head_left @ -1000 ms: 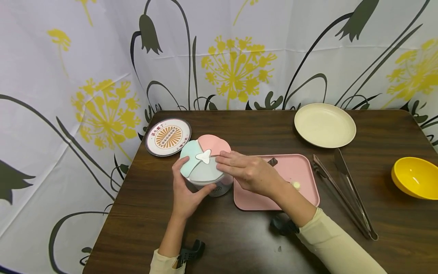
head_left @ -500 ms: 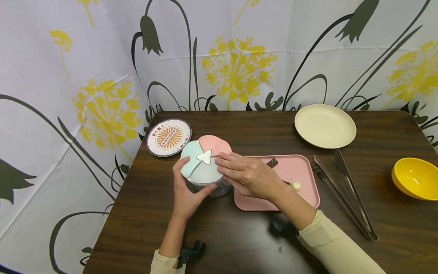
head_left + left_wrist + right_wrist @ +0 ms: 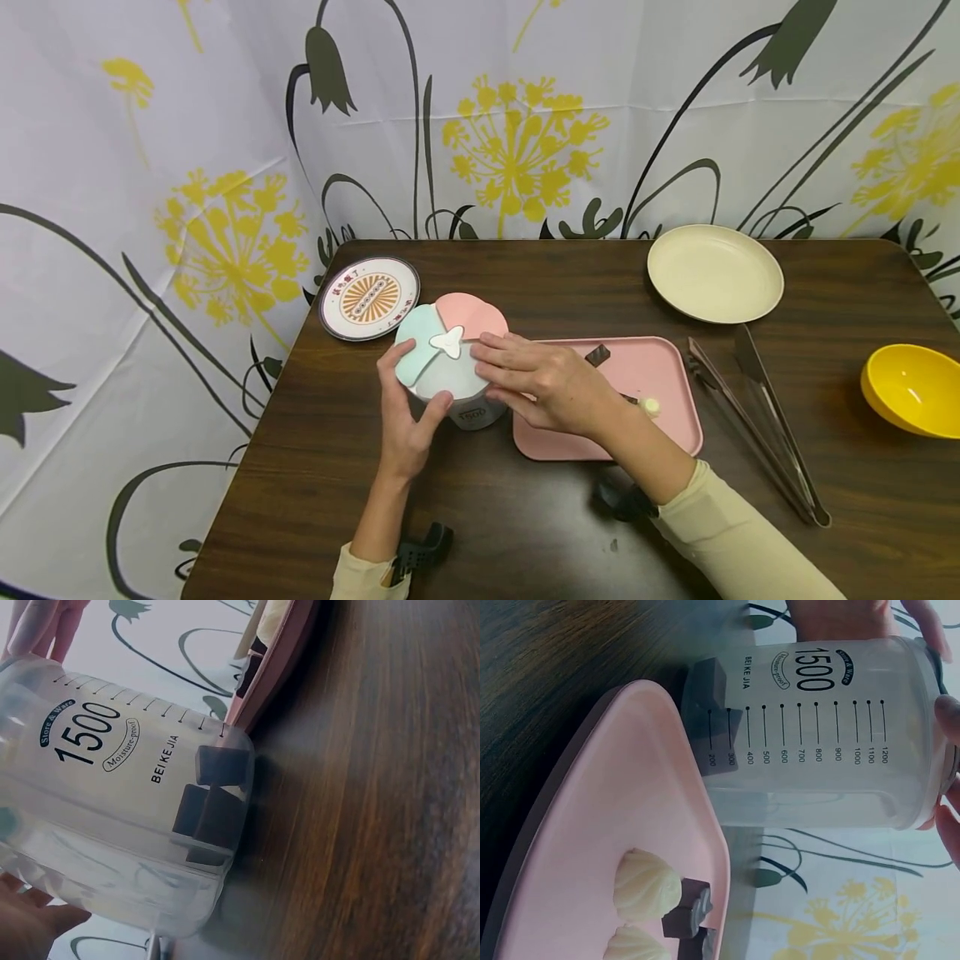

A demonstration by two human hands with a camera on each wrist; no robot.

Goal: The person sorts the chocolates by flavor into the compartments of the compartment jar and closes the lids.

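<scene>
A clear storage canister (image 3: pixel 105 780) marked 1500 stands upright beside the tray, with several dark brown blocks (image 3: pixel 214 810) at its bottom. Its lid (image 3: pixel 447 342) has pink, mint and pale segments around a white centre piece. The left hand (image 3: pixel 401 417) grips the canister near the top from the left, fingertips at the lid's rim and thumb on the front. From the right, the right hand (image 3: pixel 551 379) rests extended fingers on the lid top. Seen from the right wrist, its fingertips (image 3: pixel 949 716) touch the lid.
The pink tray (image 3: pixel 660 354) holds dark blocks (image 3: pixel 686 907) and cream swirl-shaped pieces (image 3: pixel 646 885). Metal tongs (image 3: pixel 750 433) lie to its right, with a yellow bowl (image 3: pixel 911 387) farther right. A cream plate (image 3: pixel 715 273) and a patterned plate (image 3: pixel 370 298) sit toward the back.
The left thumb has lifted from the canister's front toward the lid rim, exposing more of the printing. The right hand stays on the lid, almost still.
</scene>
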